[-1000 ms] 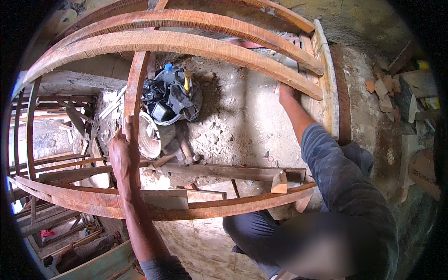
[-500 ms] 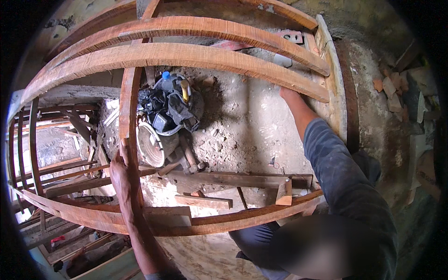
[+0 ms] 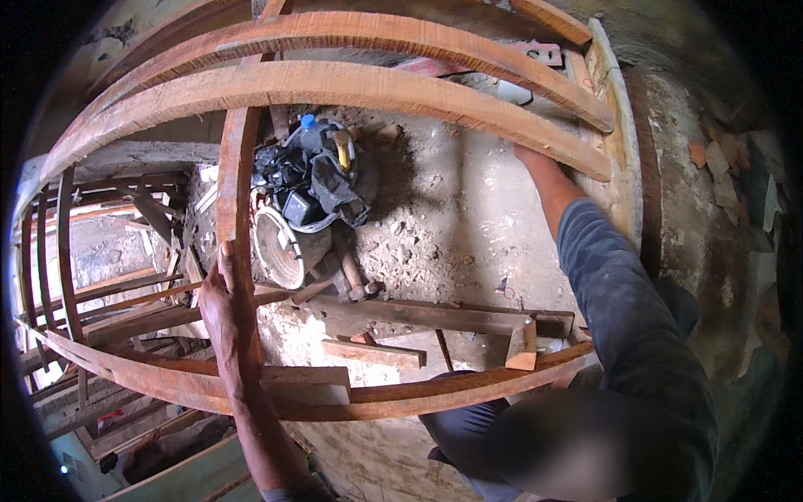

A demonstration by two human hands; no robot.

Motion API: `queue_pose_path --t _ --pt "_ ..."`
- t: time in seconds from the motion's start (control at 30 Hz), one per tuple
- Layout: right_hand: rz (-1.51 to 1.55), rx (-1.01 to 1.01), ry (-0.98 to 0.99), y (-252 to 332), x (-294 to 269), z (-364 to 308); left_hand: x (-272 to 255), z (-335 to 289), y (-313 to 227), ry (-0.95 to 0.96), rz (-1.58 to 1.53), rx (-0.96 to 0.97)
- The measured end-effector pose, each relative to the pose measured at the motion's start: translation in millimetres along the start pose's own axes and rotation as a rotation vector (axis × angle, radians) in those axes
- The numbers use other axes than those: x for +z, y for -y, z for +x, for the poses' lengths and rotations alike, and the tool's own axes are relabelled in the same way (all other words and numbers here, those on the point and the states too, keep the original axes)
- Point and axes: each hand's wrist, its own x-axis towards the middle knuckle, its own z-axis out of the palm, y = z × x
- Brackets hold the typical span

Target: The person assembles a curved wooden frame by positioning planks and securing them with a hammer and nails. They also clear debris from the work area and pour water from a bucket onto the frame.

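The person looks down through a frame of reddish wooden beams onto a dusty concrete floor (image 3: 452, 217). The left hand (image 3: 224, 314), at about 9 o'clock from the picture centre, lies flat along the upright wooden bar (image 3: 237, 192); its fingers are stretched out and pressed against the side of the bar, and I cannot tell if the thumb goes around it. This bar runs from 12 o'clock down to the lower curved beam (image 3: 376, 400), which crosses the view from 8 o'clock to 4 o'clock, under the left wrist. The right arm in a dark blue sleeve (image 3: 619, 293) reaches up toward 1 o'clock, and the right hand (image 3: 527, 155) meets the underside of the wide upper beam (image 3: 335, 88), close to where this beam ends. The hand is mostly hidden behind the beam, so how far it is open I cannot tell. On the floor below, just right of the upright bar at about 11 o'clock, sits a bucket (image 3: 280, 247) tilted on its side, with a heap of dark tools (image 3: 314, 188) and a blue-capped bottle (image 3: 308, 123) on top. Loose planks (image 3: 435, 316) lie near the centre, at 6 o'clock from the bucket.
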Motion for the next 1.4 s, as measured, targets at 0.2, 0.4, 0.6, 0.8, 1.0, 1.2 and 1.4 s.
queue_pose_path --t 0.2,0.4,0.6,0.8,1.0,1.2,1.4 --pt "-0.242 -0.188 0.033 2 -6 -24 0 5 9 0.054 0.001 -0.090" --pt "0.249 0.120 0.424 5 -27 -58 0 8 11 0.034 0.027 -0.075" --pt "0.294 0.109 0.348 0 -22 -49 1 5 6 0.009 0.031 -0.063" --pt "-0.105 -0.219 -0.099 -1 -28 -73 0 -1 1 0.007 -0.002 -0.034" --pt "0.309 -0.219 0.324 22 -52 -114 0 5 8 0.015 0.008 -0.050" --pt "0.150 -0.303 0.539 35 -54 -146 -2 3 5 0.037 0.026 -0.069" --pt "0.306 -0.102 0.589 34 -46 -190 -5 0 2 0.032 0.032 -0.079"
